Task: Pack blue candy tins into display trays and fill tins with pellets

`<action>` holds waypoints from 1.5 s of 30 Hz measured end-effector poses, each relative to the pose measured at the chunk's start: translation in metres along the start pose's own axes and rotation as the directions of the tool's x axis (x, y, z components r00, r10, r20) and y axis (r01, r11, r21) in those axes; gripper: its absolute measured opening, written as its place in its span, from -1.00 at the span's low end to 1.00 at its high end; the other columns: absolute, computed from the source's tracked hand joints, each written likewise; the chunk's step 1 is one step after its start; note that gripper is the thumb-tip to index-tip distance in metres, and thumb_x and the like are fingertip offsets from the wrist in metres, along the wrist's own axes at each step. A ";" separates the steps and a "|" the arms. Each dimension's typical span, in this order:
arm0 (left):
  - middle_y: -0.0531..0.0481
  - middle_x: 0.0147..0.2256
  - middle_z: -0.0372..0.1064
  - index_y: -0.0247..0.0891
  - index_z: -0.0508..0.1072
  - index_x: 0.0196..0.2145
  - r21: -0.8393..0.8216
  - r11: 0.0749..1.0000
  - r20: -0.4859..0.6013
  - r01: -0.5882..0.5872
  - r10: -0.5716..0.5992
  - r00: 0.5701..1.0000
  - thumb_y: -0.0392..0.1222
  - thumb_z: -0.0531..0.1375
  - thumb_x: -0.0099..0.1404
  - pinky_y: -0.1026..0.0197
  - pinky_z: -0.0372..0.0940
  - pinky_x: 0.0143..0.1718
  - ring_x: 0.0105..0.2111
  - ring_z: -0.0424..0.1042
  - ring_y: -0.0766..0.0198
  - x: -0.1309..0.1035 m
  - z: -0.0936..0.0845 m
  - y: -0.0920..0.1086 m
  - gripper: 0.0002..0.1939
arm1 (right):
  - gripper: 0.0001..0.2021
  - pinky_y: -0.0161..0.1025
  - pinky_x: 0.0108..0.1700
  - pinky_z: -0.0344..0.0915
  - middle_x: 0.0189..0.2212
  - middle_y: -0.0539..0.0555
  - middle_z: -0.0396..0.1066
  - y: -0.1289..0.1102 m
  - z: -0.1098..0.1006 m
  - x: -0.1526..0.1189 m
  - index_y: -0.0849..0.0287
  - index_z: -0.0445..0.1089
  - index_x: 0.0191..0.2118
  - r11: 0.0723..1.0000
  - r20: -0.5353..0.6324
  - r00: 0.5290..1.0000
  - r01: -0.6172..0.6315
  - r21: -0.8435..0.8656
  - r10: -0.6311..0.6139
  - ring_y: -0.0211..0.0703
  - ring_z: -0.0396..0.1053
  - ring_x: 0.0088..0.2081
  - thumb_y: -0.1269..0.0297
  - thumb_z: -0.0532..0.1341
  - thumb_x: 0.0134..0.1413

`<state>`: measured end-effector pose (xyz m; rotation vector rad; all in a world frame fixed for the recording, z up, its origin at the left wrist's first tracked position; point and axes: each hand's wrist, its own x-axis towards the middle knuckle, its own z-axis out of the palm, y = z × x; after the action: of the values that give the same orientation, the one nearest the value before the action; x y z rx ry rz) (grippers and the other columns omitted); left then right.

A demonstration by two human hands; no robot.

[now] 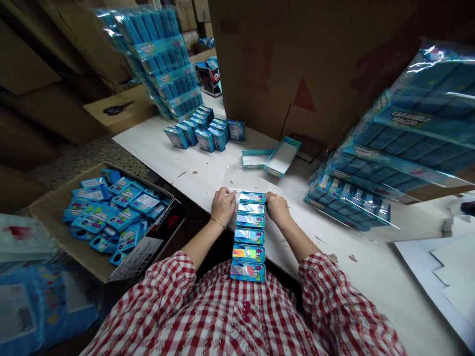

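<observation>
A row of several small blue candy boxes (249, 236) with shiny labels runs from the table edge toward my body. Clear plastic film (232, 173) shows faintly around its far end. At the far left corner of the row, my left hand (223, 205) is closed in a pinch on the film. My right hand (277, 207) is closed at the far right corner, apparently on the same film; its fingertips are partly hidden. Beyond the hands, two blue-edged shallow cardboard trays (284, 157) lie on the white table (208, 178), one leaning on the other.
Left of the table stands an open carton (48, 202) of loose blue boxes. Grouped blue boxes (204, 131) stand at the back. Film-wrapped stacks rise at the back left (163, 64) and right (401, 128). A large carton (260, 64) blocks the back; scissors (118, 108) lie on cardboard.
</observation>
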<state>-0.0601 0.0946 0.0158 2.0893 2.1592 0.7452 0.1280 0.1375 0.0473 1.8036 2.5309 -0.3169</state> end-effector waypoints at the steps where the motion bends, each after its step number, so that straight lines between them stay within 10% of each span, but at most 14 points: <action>1: -0.12 -0.24 0.36 -0.20 0.46 -0.14 -0.004 1.000 -0.007 -0.026 0.026 1.000 -0.23 0.04 0.26 0.16 0.19 -0.18 -0.21 0.30 0.14 0.002 -0.003 0.001 -0.74 | -0.73 -0.31 -0.38 0.06 -0.27 0.09 0.45 0.000 -0.006 0.003 0.12 0.42 -0.26 1.000 0.015 1.000 -0.003 0.016 0.003 -0.17 0.35 -0.28 0.38 -0.03 0.13; 10: 0.01 -0.44 0.45 -0.14 0.42 -0.28 0.076 0.997 0.212 0.030 -0.045 0.976 -0.16 0.03 0.27 0.22 0.15 -0.37 -0.39 0.41 0.19 0.028 -0.030 0.016 -0.82 | -0.71 -0.31 -0.33 0.07 -0.30 0.10 0.50 0.003 -0.046 0.020 0.14 0.49 -0.31 0.999 0.109 0.993 0.037 0.025 -0.039 -0.15 0.38 -0.26 0.35 0.00 0.04; 16: 0.04 -0.31 0.42 -0.18 0.41 -0.38 -0.072 0.995 0.147 -0.061 0.071 0.987 -0.25 0.09 0.21 0.30 0.18 -0.35 -0.32 0.38 0.29 0.031 -0.036 0.013 -0.90 | -0.73 -0.30 -0.40 0.03 -0.35 0.13 0.47 -0.006 -0.051 0.006 0.17 0.43 -0.33 0.988 0.082 0.995 0.062 -0.142 -0.050 -0.16 0.37 -0.36 0.36 -0.03 0.10; 20: -0.04 -0.38 0.38 -0.25 0.39 -0.42 -0.036 0.981 0.036 -0.190 0.191 0.981 -0.23 0.01 0.28 0.28 0.21 -0.32 -0.37 0.36 0.30 0.012 -0.035 0.009 -0.79 | -0.73 -0.27 -0.45 -0.04 -0.44 0.13 0.41 -0.003 -0.032 -0.025 0.20 0.37 -0.39 0.957 -0.098 0.979 0.152 -0.248 -0.181 -0.21 0.31 -0.45 0.36 -0.06 0.16; 28: -0.09 -0.39 0.40 -0.27 0.35 -0.41 -0.097 0.927 -0.274 -0.363 0.325 0.905 -0.20 -0.06 0.33 0.25 0.28 -0.28 -0.33 0.40 0.29 -0.036 0.002 -0.007 -0.74 | -0.80 -0.27 -0.28 0.07 -0.39 0.10 0.40 0.014 0.033 -0.062 0.18 0.34 -0.21 0.932 -0.529 0.768 0.321 -0.170 -0.361 -0.25 0.25 -0.38 0.31 -0.01 0.19; 37: 0.02 -0.48 0.33 -0.26 0.27 -0.37 -0.180 0.975 0.034 0.126 -0.122 0.992 -0.16 0.01 0.27 0.33 0.16 -0.45 -0.48 0.36 0.33 -0.027 0.016 -0.001 -0.86 | -0.80 -0.29 -0.36 -0.01 -0.43 0.08 0.39 -0.002 0.047 -0.047 0.21 0.36 -0.39 0.995 -0.326 0.940 -0.097 0.023 0.099 -0.22 0.24 -0.38 0.36 0.01 0.12; 45: -0.01 -0.49 0.33 -0.24 0.29 -0.50 -0.030 0.987 0.123 0.157 -0.152 0.981 -0.16 -0.02 0.30 0.29 0.06 -0.45 -0.47 0.32 0.30 -0.027 0.011 -0.003 -0.75 | -0.76 -0.25 -0.33 -0.06 -0.47 0.09 0.36 0.008 0.051 -0.044 0.20 0.36 -0.45 0.994 -0.316 0.949 -0.054 -0.092 0.022 -0.20 0.21 -0.40 0.37 0.00 0.14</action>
<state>-0.0567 0.0727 -0.0030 1.8690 2.1918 0.6249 0.1445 0.0897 0.0015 2.0024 2.6469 0.1087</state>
